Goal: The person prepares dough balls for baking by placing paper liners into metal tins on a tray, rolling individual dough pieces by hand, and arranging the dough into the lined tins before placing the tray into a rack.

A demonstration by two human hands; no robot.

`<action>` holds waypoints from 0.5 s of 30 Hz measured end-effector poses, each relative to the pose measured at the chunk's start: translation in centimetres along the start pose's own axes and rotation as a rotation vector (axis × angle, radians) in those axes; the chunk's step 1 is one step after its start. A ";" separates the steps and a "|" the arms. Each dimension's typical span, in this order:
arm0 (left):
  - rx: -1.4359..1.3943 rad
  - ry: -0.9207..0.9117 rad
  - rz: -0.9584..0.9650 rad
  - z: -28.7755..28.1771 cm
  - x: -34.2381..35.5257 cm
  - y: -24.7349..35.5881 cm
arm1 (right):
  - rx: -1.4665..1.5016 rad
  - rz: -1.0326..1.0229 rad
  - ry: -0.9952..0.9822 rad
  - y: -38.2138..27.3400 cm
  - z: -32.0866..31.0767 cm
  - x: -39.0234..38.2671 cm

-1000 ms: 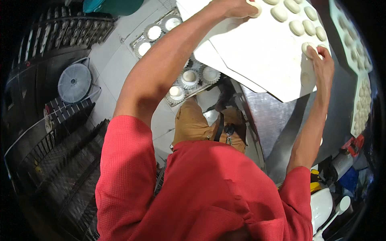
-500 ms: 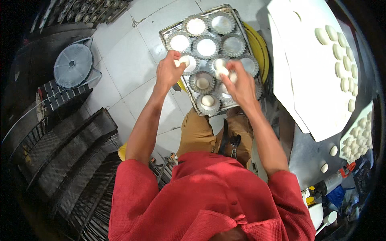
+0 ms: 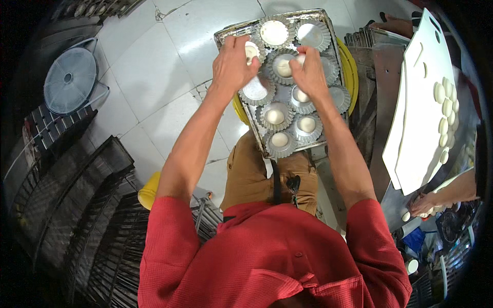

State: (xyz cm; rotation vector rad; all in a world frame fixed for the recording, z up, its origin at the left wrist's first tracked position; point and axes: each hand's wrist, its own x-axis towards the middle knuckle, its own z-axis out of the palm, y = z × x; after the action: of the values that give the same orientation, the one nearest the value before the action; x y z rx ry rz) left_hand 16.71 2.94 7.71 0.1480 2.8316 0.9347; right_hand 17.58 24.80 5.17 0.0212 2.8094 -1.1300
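Fluted metal tins [image 3: 280,146] stand on a worn rectangular baking tray [image 3: 328,23] in front of me. Round white dough balls sit in the nearer tins, among them a dough ball [image 3: 275,117] near the front. At the tray's left edge, my left hand [image 3: 233,66] has thumb and fingers apart over a tin with a dough piece [image 3: 250,52] inside. My right hand [image 3: 312,76] pinches a dough ball [image 3: 300,59] beside a middle tin that holds another dough piece [image 3: 283,66]. The two back tins hold no dough.
A yellow round rim [image 3: 351,77] shows under the tray. On the right, white boards [image 3: 411,128] carry flattened dough pieces [image 3: 444,110]. Another person's hand [image 3: 423,204] reaches over the dark table there. A round grey fan [image 3: 69,79] and dark racks [image 3: 97,190] stand left.
Both hands have moved to tins farther back on the tray. More front tins now hold dough balls. The view has shifted, and another person's hand has come in at the right.
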 end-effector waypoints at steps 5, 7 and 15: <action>-0.234 -0.072 0.062 1.4 -5.7 1.1 | 0.034 -0.092 0.009 -2.8 -0.1 5.6; -0.282 -0.230 0.042 2.6 -7.0 0.9 | -0.138 -0.175 0.003 -3.1 1.7 7.1; 0.197 -0.113 0.217 4.6 -5.7 0.7 | -0.363 -0.218 0.179 -2.5 -0.2 2.1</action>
State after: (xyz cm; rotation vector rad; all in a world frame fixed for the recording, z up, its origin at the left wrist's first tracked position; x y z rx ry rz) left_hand 23.14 5.35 5.14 0.5236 2.8363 0.6569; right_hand 15.32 23.04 6.80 -0.2312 3.1975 -0.6619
